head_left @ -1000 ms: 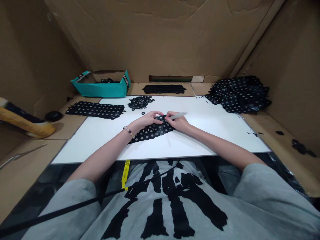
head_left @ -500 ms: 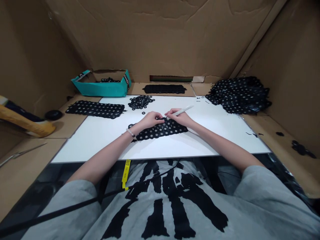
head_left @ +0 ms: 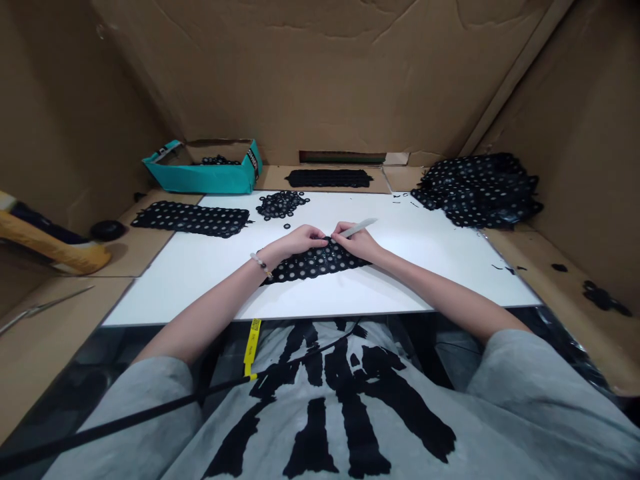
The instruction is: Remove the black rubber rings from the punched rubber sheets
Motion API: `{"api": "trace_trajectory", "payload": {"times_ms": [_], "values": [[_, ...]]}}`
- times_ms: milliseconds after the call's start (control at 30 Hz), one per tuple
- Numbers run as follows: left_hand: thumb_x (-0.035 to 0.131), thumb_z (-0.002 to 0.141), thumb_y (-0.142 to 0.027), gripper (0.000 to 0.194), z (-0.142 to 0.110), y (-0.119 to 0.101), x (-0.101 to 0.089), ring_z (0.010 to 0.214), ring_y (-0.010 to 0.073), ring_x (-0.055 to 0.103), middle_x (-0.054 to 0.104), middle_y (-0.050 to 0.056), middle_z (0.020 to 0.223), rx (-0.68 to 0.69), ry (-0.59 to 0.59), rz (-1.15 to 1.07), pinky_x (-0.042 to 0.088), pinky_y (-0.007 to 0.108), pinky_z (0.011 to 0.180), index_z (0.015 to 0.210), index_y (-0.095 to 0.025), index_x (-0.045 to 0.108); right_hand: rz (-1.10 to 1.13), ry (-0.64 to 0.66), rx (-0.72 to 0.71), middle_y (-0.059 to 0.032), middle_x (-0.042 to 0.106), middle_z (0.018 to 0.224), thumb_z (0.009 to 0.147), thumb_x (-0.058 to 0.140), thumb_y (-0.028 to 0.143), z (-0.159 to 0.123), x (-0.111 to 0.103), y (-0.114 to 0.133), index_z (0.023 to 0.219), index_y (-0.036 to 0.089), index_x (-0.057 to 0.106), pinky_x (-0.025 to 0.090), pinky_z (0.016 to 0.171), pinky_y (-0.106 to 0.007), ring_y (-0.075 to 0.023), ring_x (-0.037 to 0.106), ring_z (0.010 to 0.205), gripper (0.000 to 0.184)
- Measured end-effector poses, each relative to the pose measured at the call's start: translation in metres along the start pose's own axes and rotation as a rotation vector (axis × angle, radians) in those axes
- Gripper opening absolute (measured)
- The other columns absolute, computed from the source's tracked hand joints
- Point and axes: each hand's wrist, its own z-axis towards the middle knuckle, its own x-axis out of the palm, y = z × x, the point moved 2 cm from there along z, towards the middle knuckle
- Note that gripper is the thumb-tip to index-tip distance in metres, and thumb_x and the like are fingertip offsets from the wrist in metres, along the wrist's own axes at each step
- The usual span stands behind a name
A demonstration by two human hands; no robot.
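A black sheet covered with pale round dots (head_left: 320,263) lies on the white board in front of me. My left hand (head_left: 301,241) is closed on its far edge, thumb and finger pinched together. Close beside it, my right hand (head_left: 357,243) grips a slim white pen-like tool (head_left: 363,227), whose upper end points up and to the right. The tool's tip is hidden by my fingers at the sheet's far edge. Beyond my left hand, a heap of small black rings (head_left: 281,205) sits on the board, with a single ring (head_left: 287,226) apart from it.
A teal box (head_left: 203,178) holding black rings stands at the back left. Another dotted sheet (head_left: 193,219) lies left, a dark strip (head_left: 329,178) at the back. At right is a pile of dotted sheets (head_left: 480,190). Scissors (head_left: 40,308) and a yellow roll (head_left: 55,240) lie far left.
My right hand has moved slightly down, and the white tool has tipped lower and shifted left with it. My left hand stays at the sheet's far edge.
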Motion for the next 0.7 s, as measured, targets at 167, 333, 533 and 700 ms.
{"api": "trace_trajectory", "payload": {"times_ms": [167, 333, 533, 700], "values": [[0.070, 0.075, -0.051, 0.033, -0.003, -0.004, -0.008, 0.071, 0.0173, 0.053, 0.064, 0.001, 0.071, -0.030, 0.077, -0.008, 0.038, 0.031, 0.071, 0.078, -0.017, 0.070, -0.050, 0.000, -0.065, -0.0020, 0.067, 0.076, 0.087, 0.057, 0.037, 0.001, 0.002, 0.002, 0.075, 0.022, 0.061, 0.041, 0.078, -0.034, -0.0201, 0.058, 0.078, 0.019], [0.072, 0.072, -0.052, 0.035, -0.004, -0.005, -0.009, 0.070, 0.0166, 0.053, 0.065, 0.000, 0.072, -0.034, 0.047, -0.009, 0.039, 0.031, 0.071, 0.079, -0.018, 0.069, 0.186, -0.003, 0.081, 0.0001, 0.062, 0.070, 0.081, 0.062, 0.041, 0.005, -0.003, -0.006, 0.071, 0.021, 0.060, 0.042, 0.072, -0.031, -0.0178, 0.055, 0.073, 0.023], [0.075, 0.069, -0.055, 0.040, -0.006, -0.009, -0.006, 0.071, 0.0168, 0.053, 0.066, 0.000, 0.074, -0.053, 0.030, -0.006, 0.039, 0.031, 0.072, 0.080, -0.018, 0.070, 0.232, -0.050, 0.109, 0.0006, 0.063, 0.072, 0.079, 0.063, 0.042, 0.006, -0.004, -0.006, 0.070, 0.021, 0.060, 0.042, 0.075, -0.031, -0.0170, 0.055, 0.073, 0.023], [0.074, 0.070, -0.056, 0.038, -0.007, -0.011, -0.006, 0.071, 0.0176, 0.054, 0.066, 0.000, 0.073, -0.052, 0.031, -0.006, 0.040, 0.032, 0.072, 0.079, -0.018, 0.070, 0.194, -0.047, 0.085, 0.0001, 0.064, 0.074, 0.081, 0.061, 0.042, 0.003, -0.003, -0.003, 0.071, 0.021, 0.059, 0.043, 0.075, -0.031, -0.0178, 0.056, 0.075, 0.023]]}}
